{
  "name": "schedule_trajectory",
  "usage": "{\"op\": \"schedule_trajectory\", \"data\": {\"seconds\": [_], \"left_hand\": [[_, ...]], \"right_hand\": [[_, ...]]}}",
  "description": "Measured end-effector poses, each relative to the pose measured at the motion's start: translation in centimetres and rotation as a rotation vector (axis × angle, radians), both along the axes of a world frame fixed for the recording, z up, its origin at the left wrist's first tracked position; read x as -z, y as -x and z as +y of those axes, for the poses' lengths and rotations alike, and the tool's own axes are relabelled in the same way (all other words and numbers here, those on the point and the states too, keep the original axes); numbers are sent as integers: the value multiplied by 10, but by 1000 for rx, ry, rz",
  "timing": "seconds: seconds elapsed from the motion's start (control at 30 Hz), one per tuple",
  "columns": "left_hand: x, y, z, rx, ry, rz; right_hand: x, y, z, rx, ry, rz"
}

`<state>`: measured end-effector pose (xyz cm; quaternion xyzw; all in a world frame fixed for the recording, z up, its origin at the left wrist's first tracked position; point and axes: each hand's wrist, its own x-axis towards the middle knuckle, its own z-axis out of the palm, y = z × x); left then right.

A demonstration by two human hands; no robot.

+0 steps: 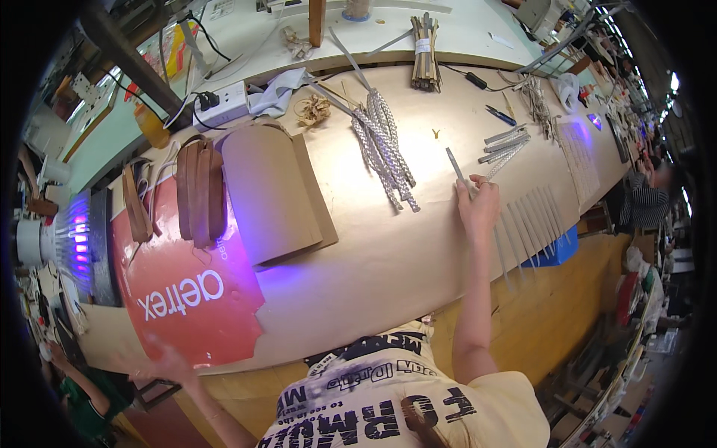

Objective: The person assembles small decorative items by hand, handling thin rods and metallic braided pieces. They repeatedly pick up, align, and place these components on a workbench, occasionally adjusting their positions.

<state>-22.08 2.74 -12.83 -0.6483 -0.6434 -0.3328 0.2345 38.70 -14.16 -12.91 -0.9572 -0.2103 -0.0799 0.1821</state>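
Observation:
My right hand [479, 207] is closed on a thin grey strip [454, 163] that points up and away from the fingertips. To its right, several narrow grey strips [535, 218] lie side by side across the table's front edge. A small pile of silver strips and braided pieces [505, 147] lies just beyond the hand. Silver braided straps [382, 142] lie in a bunch to the left of it. My left hand [166, 364] is smeared by motion near the table's front edge, over the lower corner of a red printed sheet [179, 299]; its fingers cannot be made out.
Brown cardboard [270, 194] curves up beside looped brown straps [200, 190]. A tied bundle of strips [426, 63] lies at the back edge. A pen-like blue tool [500, 115] lies at right. A lamp with violet light [75, 235] stands far left, a power strip [224, 104] behind.

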Motion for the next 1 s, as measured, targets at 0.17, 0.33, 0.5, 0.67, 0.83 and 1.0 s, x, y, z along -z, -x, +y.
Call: {"op": "schedule_trajectory", "data": {"seconds": [0.17,0.33,0.5,0.67,0.83,1.0], "left_hand": [[-15,-212,-81,1207,364,-214],[-19,-332,-93,1622,528,111],[-3,-372,-67,1423,822,176],[21,-409,-41,1183,728,10],[31,-459,-27,1175,784,14],[31,-483,-26,1302,673,-21]], "right_hand": [[2,-18,11,-25,21,26],[6,-27,21,-70,4,0],[6,-5,46,-432,-448,122],[6,15,102,-547,-218,58],[-5,-1,105,-411,-193,282],[-8,-17,61,-341,-328,468]]}}
